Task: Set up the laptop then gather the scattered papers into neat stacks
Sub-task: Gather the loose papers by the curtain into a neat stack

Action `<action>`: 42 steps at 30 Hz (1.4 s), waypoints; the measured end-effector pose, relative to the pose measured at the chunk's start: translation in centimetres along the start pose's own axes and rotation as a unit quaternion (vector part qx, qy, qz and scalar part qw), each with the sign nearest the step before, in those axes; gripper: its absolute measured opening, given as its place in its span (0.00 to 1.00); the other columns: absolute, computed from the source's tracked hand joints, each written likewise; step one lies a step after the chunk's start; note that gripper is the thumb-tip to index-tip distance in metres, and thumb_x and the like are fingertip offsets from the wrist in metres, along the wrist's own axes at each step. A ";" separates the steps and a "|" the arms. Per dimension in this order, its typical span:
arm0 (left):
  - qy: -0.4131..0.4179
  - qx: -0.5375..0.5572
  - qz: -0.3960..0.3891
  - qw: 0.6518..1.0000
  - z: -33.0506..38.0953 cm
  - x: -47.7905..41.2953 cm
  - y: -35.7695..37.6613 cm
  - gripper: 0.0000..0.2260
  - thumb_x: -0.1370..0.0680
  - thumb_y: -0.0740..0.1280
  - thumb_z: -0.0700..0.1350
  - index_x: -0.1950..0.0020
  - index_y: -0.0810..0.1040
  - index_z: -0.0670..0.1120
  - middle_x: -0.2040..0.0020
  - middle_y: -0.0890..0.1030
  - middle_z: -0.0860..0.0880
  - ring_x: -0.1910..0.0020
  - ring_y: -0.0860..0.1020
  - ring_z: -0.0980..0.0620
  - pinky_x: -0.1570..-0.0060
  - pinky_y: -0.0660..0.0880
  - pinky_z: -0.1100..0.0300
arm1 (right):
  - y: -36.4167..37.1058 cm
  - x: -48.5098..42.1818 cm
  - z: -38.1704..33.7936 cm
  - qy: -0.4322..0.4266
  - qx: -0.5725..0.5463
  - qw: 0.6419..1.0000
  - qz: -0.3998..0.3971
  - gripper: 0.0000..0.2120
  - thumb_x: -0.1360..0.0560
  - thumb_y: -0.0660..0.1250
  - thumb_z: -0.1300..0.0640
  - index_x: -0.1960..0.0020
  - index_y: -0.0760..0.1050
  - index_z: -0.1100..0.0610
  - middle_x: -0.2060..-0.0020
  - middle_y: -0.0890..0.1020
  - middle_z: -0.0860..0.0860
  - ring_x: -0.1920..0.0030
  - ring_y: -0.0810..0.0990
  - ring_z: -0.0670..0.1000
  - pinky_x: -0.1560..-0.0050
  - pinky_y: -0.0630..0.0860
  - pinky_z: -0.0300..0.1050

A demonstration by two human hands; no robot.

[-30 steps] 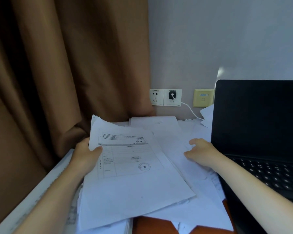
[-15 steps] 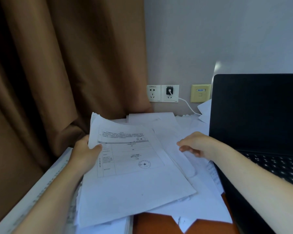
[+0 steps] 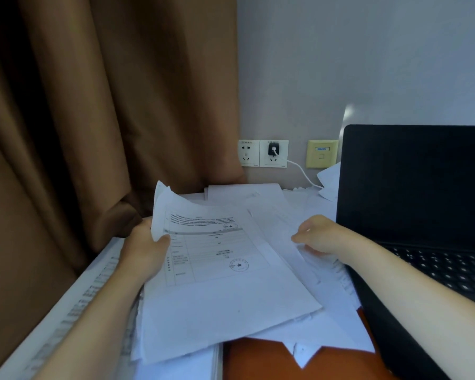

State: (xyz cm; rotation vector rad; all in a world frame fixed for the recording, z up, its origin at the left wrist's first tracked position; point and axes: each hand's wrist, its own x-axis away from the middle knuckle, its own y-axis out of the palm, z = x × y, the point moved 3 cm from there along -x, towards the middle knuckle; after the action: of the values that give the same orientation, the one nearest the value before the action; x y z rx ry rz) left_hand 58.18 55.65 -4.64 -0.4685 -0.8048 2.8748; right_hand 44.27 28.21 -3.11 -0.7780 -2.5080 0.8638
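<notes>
My left hand grips the left edge of a stack of white papers, thumb on top; its top sheet is a printed form with a round stamp. More loose papers lie spread behind and to the right of it. My right hand pinches the edge of one loose sheet and lifts it slightly. An open black laptop with a dark screen stands at the right, its keyboard under my right forearm.
The desk's orange surface shows at the front. A brown curtain hangs at the left. Wall sockets hold a white cable running behind the papers. A long printed sheet lies along the left edge.
My right hand has drawn back toward me and to the left, lifting a sheet's edge. My left hand keeps its hold on the stack; the view tilted slightly.
</notes>
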 end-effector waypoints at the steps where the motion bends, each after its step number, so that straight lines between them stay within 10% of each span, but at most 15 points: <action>1: 0.001 -0.002 -0.001 1.000 0.0 0.0 0.0 0.15 0.23 0.62 0.38 0.36 0.74 0.44 0.42 0.79 0.44 0.46 0.77 0.42 0.45 0.75 0.47 | 0.0 0.2 0.2 0.014 -0.017 1.000 -0.009 0.20 0.23 0.64 0.60 0.35 0.69 0.69 0.50 0.79 0.60 0.57 0.75 0.52 0.47 0.78 0.50; 5: 0.007 -0.005 -0.004 1.000 0.0 0.3 0.1 0.15 0.22 0.61 0.37 0.36 0.74 0.45 0.44 0.79 0.45 0.50 0.76 0.46 0.50 0.75 0.53 | 0.6 0.7 0.7 0.073 -0.127 0.988 -0.048 0.14 0.24 0.66 0.64 0.40 0.72 0.67 0.53 0.80 0.59 0.60 0.79 0.52 0.70 0.79 0.41; 9: 0.010 -0.007 -0.001 1.000 0.1 0.3 0.1 0.15 0.22 0.61 0.38 0.36 0.73 0.45 0.44 0.79 0.45 0.50 0.76 0.46 0.49 0.75 0.52 | 1.8 0.3 0.4 0.053 -0.076 0.995 -0.045 0.09 0.26 0.67 0.60 0.49 0.75 0.65 0.61 0.78 0.58 0.63 0.76 0.54 0.64 0.74 0.43; 14: 0.005 0.029 0.015 0.999 0.2 0.0 0.1 0.10 0.21 0.61 0.38 0.41 0.74 0.44 0.46 0.78 0.44 0.54 0.75 0.49 0.57 0.72 0.57 | 2.6 -0.1 0.3 -0.024 -0.010 0.999 -0.031 0.13 0.24 0.65 0.58 0.41 0.74 0.62 0.48 0.80 0.57 0.54 0.78 0.54 0.59 0.72 0.41; 27: -0.030 0.095 0.065 0.993 0.1 -0.2 -0.7 0.11 0.23 0.62 0.34 0.42 0.77 0.38 0.52 0.78 0.45 0.54 0.75 0.46 0.51 0.71 0.56 | -6.5 -0.3 0.3 -0.150 -0.218 0.924 0.275 0.16 0.22 0.60 0.62 0.51 0.70 0.78 0.65 0.73 0.64 0.62 0.71 0.52 0.62 0.66 0.43; 32: -0.040 0.086 0.051 0.994 -0.2 -0.4 -0.4 0.13 0.23 0.61 0.34 0.40 0.76 0.38 0.47 0.79 0.41 0.50 0.77 0.43 0.50 0.72 0.55 | -6.2 0.6 -0.2 -0.133 -0.272 0.928 0.218 0.12 0.21 0.60 0.61 0.49 0.76 0.70 0.60 0.78 0.54 0.61 0.76 0.52 0.62 0.71 0.43; 38: -0.062 0.092 0.054 0.992 -0.4 -0.5 -0.2 0.11 0.22 0.62 0.39 0.41 0.76 0.39 0.44 0.79 0.41 0.47 0.76 0.42 0.47 0.73 0.52 | 0.8 2.4 0.8 -0.109 -0.204 0.972 -0.045 0.07 0.22 0.63 0.59 0.53 0.80 0.58 0.60 0.85 0.50 0.61 0.84 0.49 0.56 0.79 0.43; 42: -0.126 0.126 0.059 0.982 0.4 -0.7 0.2 0.13 0.18 0.56 0.49 0.41 0.73 0.43 0.36 0.74 0.39 0.40 0.72 0.42 0.44 0.67 0.54 | 4.2 3.0 0.9 -0.160 -0.158 0.973 -0.051 0.10 0.21 0.62 0.61 0.55 0.79 0.50 0.55 0.84 0.48 0.51 0.82 0.50 0.47 0.77 0.45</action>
State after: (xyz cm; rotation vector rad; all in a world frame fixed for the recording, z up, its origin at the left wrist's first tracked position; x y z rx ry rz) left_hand 58.69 55.17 -4.21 -0.1282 -0.4424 3.1311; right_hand 43.04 32.40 -5.99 -0.6369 -2.9929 0.5994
